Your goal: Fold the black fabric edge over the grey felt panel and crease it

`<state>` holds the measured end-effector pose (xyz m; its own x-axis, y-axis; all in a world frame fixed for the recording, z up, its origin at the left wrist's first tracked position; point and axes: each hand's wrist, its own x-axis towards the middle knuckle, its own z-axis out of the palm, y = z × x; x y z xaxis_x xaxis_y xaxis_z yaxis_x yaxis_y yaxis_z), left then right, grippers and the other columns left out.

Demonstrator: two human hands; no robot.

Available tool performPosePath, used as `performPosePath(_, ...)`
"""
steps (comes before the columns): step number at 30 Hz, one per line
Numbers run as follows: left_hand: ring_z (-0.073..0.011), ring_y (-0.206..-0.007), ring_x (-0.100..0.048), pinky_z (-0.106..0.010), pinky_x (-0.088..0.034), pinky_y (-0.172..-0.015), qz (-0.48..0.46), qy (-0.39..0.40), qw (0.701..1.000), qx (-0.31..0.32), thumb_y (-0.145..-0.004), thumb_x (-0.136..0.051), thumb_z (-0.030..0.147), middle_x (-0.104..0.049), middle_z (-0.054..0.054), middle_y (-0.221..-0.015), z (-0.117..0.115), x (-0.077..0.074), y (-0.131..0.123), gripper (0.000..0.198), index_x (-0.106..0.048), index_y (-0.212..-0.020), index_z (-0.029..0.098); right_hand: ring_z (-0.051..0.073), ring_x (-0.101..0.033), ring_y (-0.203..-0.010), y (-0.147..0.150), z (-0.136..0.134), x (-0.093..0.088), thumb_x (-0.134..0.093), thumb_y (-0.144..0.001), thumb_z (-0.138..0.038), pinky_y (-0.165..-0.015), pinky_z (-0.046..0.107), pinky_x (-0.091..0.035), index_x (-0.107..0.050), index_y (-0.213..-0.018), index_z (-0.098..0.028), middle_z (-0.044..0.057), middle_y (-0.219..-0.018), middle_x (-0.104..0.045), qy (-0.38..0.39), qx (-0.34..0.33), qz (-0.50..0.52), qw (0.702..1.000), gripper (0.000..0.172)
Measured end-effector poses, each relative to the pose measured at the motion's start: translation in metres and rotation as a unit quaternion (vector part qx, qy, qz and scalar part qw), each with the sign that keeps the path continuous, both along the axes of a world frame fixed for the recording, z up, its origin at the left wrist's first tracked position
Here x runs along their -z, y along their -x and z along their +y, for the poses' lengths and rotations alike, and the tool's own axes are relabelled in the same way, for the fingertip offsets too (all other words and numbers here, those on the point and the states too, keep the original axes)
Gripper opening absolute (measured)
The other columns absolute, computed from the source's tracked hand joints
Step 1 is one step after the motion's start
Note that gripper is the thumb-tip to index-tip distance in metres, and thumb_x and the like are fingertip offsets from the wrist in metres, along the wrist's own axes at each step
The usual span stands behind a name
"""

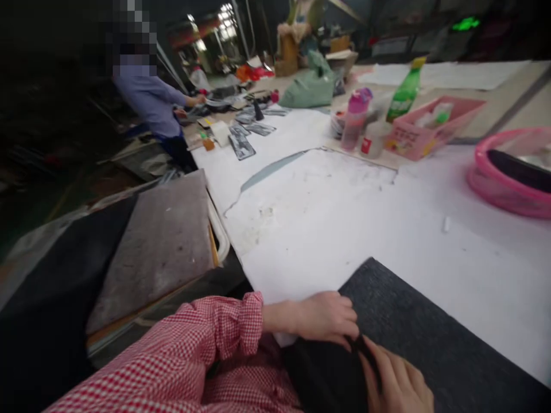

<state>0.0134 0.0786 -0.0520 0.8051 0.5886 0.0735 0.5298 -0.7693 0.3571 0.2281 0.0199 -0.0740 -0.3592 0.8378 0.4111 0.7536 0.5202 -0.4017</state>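
Note:
A dark grey sheet of fabric (430,338) lies on the white paper-covered table (336,223) at the near edge. My left hand (325,316), in a red checked sleeve, rests on the sheet's left edge with its fingers curled and pinching the dark material. My right hand (398,381) sits just below and to the right, fingers together and laid along the same dark edge. The two hands almost touch at a small black piece (359,344) between them; I cannot make out what it is.
A grey board (159,241) lies on a stand to the left. A pink basin (512,172), a pink basket (430,129), a green bottle (404,92) and a pink bottle (355,117) stand farther back. Another person in a blue top (152,100) works at the far left end.

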Motion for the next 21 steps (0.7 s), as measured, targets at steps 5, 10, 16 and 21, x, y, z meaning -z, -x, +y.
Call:
performPosePath(5, -0.0204, -0.088, -0.053, -0.034, -0.041, -0.074, -0.072, 0.028, 0.996, -0.035, -0.095, -0.056, 0.049, -0.062, -0.004, -0.088, -0.004, 0.004, 0.012, 0.031, -0.064, -0.094, 0.019, 0.023, -0.055, -0.091, 0.004, -0.007, -0.011, -0.045, -0.101, -0.042, -0.077, 0.037, -0.039, -0.064, -0.112, -0.022, 0.005, -0.099, -0.067, 0.055, 0.026, -0.012, 0.998, 0.029)
performPosePath(10, -0.019, -0.087, -0.055, -0.032, -0.044, -0.079, -0.105, 0.044, 0.991, -0.073, -0.1, -0.052, 0.038, -0.063, -0.006, -0.09, -0.01, -0.001, 0.018, 0.026, -0.065, -0.1, 0.015, 0.021, -0.054, -0.088, 0.008, -0.005, -0.014, -0.053, -0.099, -0.031, -0.076, 0.034, -0.038, -0.066, -0.115, -0.025, 0.003, -0.094, -0.066, 0.041, 0.038, 0.002, 0.998, 0.022)
performPosePath(16, -0.0161, -0.085, -0.058, -0.027, -0.049, -0.076, -0.15, 0.04, 0.981, -0.114, -0.102, -0.047, 0.028, -0.063, -0.007, -0.09, -0.017, 0.001, 0.024, 0.024, -0.066, -0.096, 0.014, 0.02, -0.054, -0.088, 0.005, -0.007, -0.01, -0.058, -0.095, -0.02, -0.076, 0.034, -0.037, -0.069, -0.107, -0.026, 0.002, -0.091, -0.066, 0.037, 0.04, 0.016, 0.998, 0.017)
performPosePath(21, -0.0154, -0.086, -0.059, -0.027, -0.051, -0.075, -0.163, 0.009, 0.98, -0.116, -0.102, -0.046, 0.019, -0.064, -0.007, -0.093, -0.022, 0.006, 0.032, 0.02, -0.065, -0.098, 0.014, 0.021, -0.053, -0.09, 0.005, -0.007, -0.01, -0.055, -0.096, -0.018, -0.077, 0.035, -0.037, -0.069, -0.108, -0.029, 0.001, -0.093, -0.065, 0.045, 0.034, 0.011, 0.998, 0.022)
